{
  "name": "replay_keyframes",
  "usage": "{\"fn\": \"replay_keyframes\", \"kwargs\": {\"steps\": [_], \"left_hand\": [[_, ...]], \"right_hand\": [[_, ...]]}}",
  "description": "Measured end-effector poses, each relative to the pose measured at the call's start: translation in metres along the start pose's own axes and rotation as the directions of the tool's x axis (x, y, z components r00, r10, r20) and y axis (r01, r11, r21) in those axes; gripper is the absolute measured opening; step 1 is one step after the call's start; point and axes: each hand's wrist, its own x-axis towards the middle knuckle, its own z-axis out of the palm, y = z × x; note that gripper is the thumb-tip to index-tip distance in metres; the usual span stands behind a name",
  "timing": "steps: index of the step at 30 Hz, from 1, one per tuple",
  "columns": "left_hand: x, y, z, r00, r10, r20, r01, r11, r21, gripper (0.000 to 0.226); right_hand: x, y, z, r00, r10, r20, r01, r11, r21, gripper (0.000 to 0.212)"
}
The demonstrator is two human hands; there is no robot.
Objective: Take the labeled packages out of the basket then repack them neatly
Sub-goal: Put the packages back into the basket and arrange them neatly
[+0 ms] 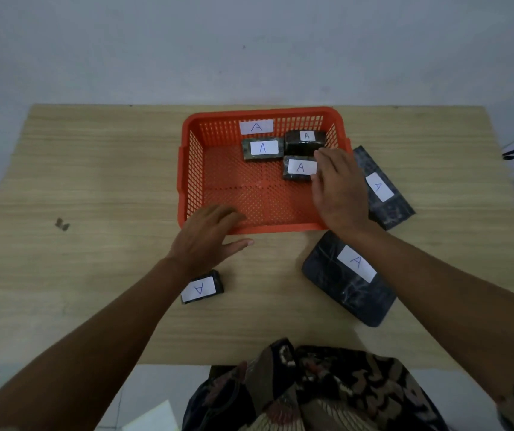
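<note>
An orange basket [191, 169] labelled A stands at the table's far middle. Three small dark packages with white A labels lie inside: one at the back middle [262, 148], one at the back right [305, 140], one in front of it [299, 168]. My right hand [339, 188] reaches into the basket, fingertips touching the right end of that front package. My left hand [209, 236] hovers open over the basket's near left rim, holding nothing. Outside lie a small package [201, 287] under my left wrist, a large package [349, 278] near right, and another large one [383, 188] beside the basket's right wall.
The wooden table [94, 181] ends at a pale wall behind. A small dark scrap [62, 224] lies at the left. Patterned clothing [311, 390] shows at the near edge. Pale paper [153, 418] lies on the floor below.
</note>
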Motion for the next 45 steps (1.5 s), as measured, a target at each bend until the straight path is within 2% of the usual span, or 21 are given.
{"fn": "replay_keyframes", "kwargs": {"steps": [3, 5, 7, 9, 11, 13, 15, 17, 20, 22, 26, 31, 36, 45], "left_hand": [[-0.016, 0.019, -0.002, 0.985, 0.005, -0.172, 0.001, 1.0, 0.031, 0.035], [-0.034, 0.03, -0.002, 0.985, 0.002, -0.171, -0.002, 1.0, -0.003, 0.027], [-0.056, 0.039, -0.001, 0.996, -0.028, -0.083, 0.027, 0.999, -0.02, 0.02], [-0.078, 0.042, 0.002, 0.99, -0.131, 0.05, 0.131, 0.991, -0.006, 0.025], [-0.098, 0.043, 0.004, 0.938, -0.291, 0.186, 0.296, 0.955, 0.002, 0.04], [-0.111, 0.044, 0.005, 0.859, -0.421, 0.293, 0.439, 0.898, 0.003, 0.055], [-0.117, 0.046, 0.004, 0.806, -0.479, 0.348, 0.513, 0.858, -0.009, 0.07], [-0.122, 0.047, 0.004, 0.789, -0.49, 0.37, 0.532, 0.847, -0.013, 0.084], [-0.131, 0.045, 0.005, 0.777, -0.502, 0.379, 0.545, 0.838, -0.006, 0.082], [-0.133, 0.044, 0.005, 0.793, -0.486, 0.368, 0.537, 0.843, -0.044, 0.07], [-0.106, 0.053, -0.004, 0.899, -0.353, 0.257, 0.398, 0.905, -0.148, 0.054], [-0.026, 0.074, -0.029, 0.975, -0.217, 0.047, 0.222, 0.954, -0.202, 0.061], [0.045, 0.07, -0.037, 0.972, -0.237, 0.004, 0.23, 0.938, -0.261, 0.061], [0.102, 0.022, -0.007, 0.946, -0.311, 0.086, 0.323, 0.913, -0.251, 0.052]], "right_hand": [[-0.015, 0.003, -0.003, 0.988, 0.152, -0.012, -0.152, 0.988, 0.032, 0.054], [-0.022, 0.004, 0.0, 0.953, 0.3, 0.032, -0.301, 0.94, 0.162, 0.063], [-0.023, 0.007, 0.004, 0.899, 0.424, 0.11, -0.437, 0.847, 0.303, 0.063], [-0.021, 0.009, 0.004, 0.854, 0.491, 0.171, -0.519, 0.783, 0.343, 0.058], [-0.019, 0.012, 0.003, 0.843, 0.513, 0.163, -0.535, 0.766, 0.357, 0.048], [-0.015, 0.017, 0.001, 0.836, 0.524, 0.162, -0.543, 0.749, 0.38, 0.04], [-0.011, 0.021, 0.0, 0.823, 0.537, 0.184, -0.564, 0.739, 0.369, 0.037], [-0.009, 0.023, 0.001, 0.811, 0.547, 0.206, -0.583, 0.734, 0.349, 0.037], [-0.007, 0.024, 0.003, 0.803, 0.56, 0.204, -0.595, 0.73, 0.337, 0.035], [-0.008, 0.025, 0.004, 0.801, 0.564, 0.199, -0.596, 0.724, 0.346, 0.033], [-0.01, 0.025, 0.004, 0.799, 0.566, 0.204, -0.597, 0.709, 0.375, 0.032], [-0.011, 0.025, 0.002, 0.799, 0.559, 0.221, -0.595, 0.683, 0.424, 0.031], [-0.013, 0.029, 0.001, 0.801, 0.538, 0.262, -0.594, 0.661, 0.459, 0.035], [0.004, 0.037, 0.006, 0.791, 0.558, 0.25, -0.601, 0.634, 0.487, 0.029]]}}
